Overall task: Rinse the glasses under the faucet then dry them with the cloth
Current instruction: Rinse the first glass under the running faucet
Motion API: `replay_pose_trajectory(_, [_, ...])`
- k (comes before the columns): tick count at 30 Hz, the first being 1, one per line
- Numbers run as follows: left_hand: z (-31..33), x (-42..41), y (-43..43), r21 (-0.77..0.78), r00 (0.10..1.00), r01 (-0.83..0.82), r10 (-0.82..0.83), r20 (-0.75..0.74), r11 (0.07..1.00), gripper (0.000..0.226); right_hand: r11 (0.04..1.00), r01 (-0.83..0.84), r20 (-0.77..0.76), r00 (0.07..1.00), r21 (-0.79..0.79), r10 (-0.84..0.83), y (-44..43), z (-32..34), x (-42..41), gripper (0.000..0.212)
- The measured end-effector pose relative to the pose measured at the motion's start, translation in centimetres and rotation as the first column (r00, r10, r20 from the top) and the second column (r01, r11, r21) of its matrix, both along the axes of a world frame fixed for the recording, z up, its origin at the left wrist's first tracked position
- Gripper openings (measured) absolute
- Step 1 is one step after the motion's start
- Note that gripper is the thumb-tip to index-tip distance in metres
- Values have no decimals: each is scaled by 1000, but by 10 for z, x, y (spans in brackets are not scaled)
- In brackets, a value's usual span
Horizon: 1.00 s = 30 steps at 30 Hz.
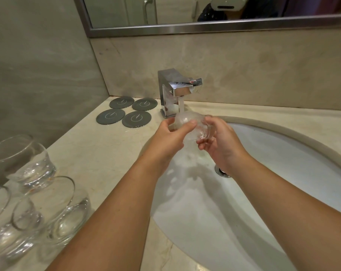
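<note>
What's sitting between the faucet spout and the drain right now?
In the head view, the glass, gripped by the left hand and right hand, sits under the faucet; below it, only bare basin down to the drain.

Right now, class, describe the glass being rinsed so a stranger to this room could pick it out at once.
Find the white sink, then the chrome faucet behind it. The glass is under its stream, held by the left hand and right hand; the other glasses sit untouched on the counter.
</note>
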<state>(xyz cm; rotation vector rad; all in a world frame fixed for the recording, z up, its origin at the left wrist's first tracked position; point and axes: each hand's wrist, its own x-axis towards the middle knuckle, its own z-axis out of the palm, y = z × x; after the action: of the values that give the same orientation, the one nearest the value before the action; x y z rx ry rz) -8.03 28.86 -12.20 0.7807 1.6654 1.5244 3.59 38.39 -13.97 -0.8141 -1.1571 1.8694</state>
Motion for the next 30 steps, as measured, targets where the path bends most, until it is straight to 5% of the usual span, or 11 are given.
replay_pose_trajectory(4, [-2, -1, -2, -24, 995, -30, 28, -92, 999, 93, 998, -50, -35, 998, -48, 48, -1, 2, -1, 21])
replay_pose_trajectory(11, [-1, 1, -3, 35, 972, 5, 4, -234, 999, 83, 990, -95, 124, 986, -108, 109, 0, -1, 2, 43])
replay_pose_trajectory(18, [-4, 1, -1, 53, 983, 87, -77, -167, 995, 97, 998, -25, -3, 1000, -55, 25, 4, -2, -1, 21])
replay_pose_trajectory(21, [-3, 5, -2, 17, 990, 103, -101, -101, 995, 86, 999, 31, 5, 1000, 36, -31, 8, -5, -3, 19])
replay_pose_trajectory(27, [-3, 1, -1, 47, 994, 11, -6, -111, 999, 89, 997, 32, -15, 999, 74, -31, 9, -8, -4, 27])
replay_pose_trajectory(30, [-2, 0, -2, 54, 984, 11, -1, -177, 998, 93, 998, -29, 70, 997, 50, 25, 10, -12, -4, 51])
